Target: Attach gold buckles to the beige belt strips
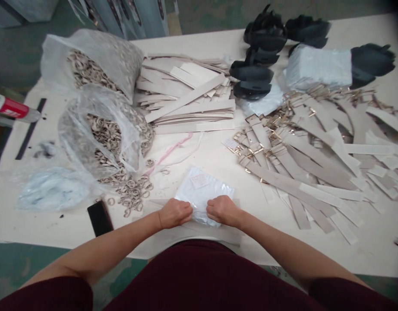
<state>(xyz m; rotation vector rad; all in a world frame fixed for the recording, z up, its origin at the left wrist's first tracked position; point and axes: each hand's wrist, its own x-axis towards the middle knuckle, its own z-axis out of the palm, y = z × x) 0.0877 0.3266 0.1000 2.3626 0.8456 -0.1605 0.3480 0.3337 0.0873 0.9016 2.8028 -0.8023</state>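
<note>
A clear plastic packet with white contents and a small red-printed label (203,190) lies flat at the table's front edge. My left hand (177,213) is closed on its near left side. On the near right side, my right hand (224,210) is closed too, with the knuckles upward. Both hands pinch the plastic, and a short gap separates them. Fingertips are tucked under and hidden. Beneath the packet, pale strips stick out toward the front edge.
Two plastic bags of beige loops (103,142) stand left, some loops spilled. A black phone (100,218) lies near the front. Belt strips (189,95) are stacked behind; buckled belts (302,164) heap at right. Black curved pieces (265,39) and a white-wrapped bundle (320,67) sit at the back.
</note>
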